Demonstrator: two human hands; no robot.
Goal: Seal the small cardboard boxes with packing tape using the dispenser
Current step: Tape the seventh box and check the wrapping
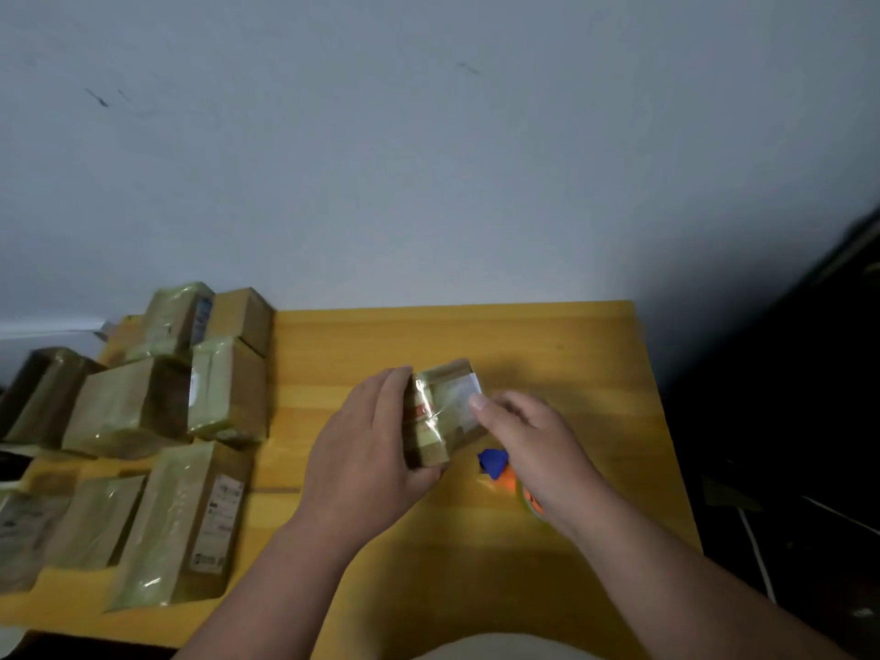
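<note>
Two hands hold a small taped box over a yellow table.

Nearest, the left hand grips the box from its left side, fingers curled over the far edge and thumb under the near end. The right hand has its thumb pressed on the shiny tape on the box's top, by a white label; its other fingers are curled, and what they hold, if anything, I cannot tell. Under that hand, on the table, lies the dispenser, blue and orange, partly hidden. To the left, a heap of taped boxes covers the table's left part, out to the far edge. Behind stands a pale wall.
</note>
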